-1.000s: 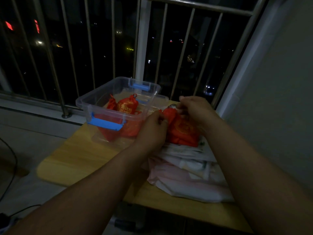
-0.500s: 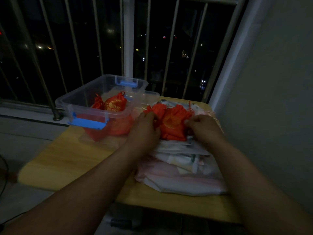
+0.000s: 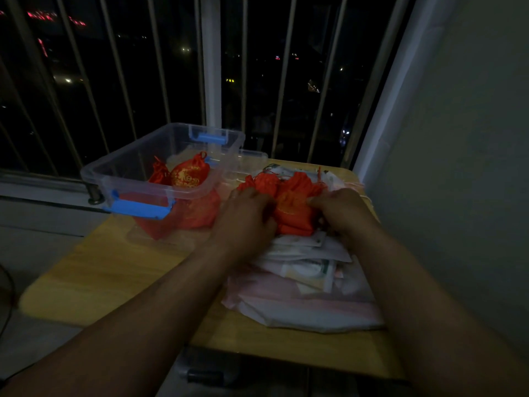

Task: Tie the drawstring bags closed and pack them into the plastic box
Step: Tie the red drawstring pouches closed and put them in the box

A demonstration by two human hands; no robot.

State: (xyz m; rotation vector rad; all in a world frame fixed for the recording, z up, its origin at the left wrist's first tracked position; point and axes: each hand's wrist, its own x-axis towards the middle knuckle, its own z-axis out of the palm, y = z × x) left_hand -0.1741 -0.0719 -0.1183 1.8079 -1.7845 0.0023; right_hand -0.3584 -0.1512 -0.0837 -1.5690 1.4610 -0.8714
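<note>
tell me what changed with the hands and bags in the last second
The right hand came from the top of the red drawstring bag to its right side and grips it. The left hand still holds its left side. The plastic box, its bags and the paper pile stayed put.

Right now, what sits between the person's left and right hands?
A red drawstring bag, seen in the head view: the left hand and right hand hold its two sides, above a pile of white packets.
</note>
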